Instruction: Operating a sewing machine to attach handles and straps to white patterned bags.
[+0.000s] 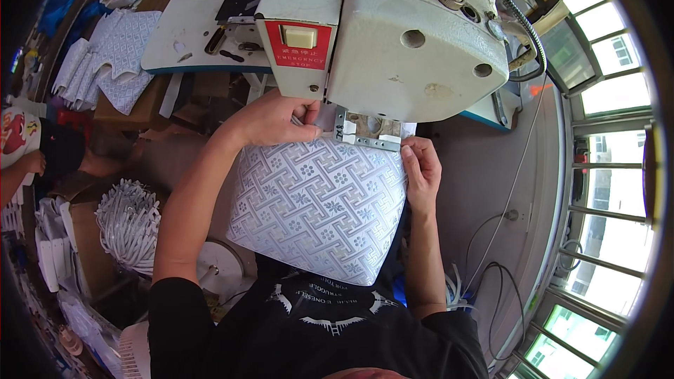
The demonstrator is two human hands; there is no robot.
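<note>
At the centre of the frame both hands are pinching the top edge of a patterned white fabric panel (319,207), left hand (277,121) and right hand (420,168) feeding it under the sewing machine (393,35); it looks light, fairly stiff, best gripped by its edges.

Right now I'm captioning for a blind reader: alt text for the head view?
Both hands, left hand and right hand, hold a patterned white fabric piece under a cream sewing machine; a white strap bundle sits left.
</note>
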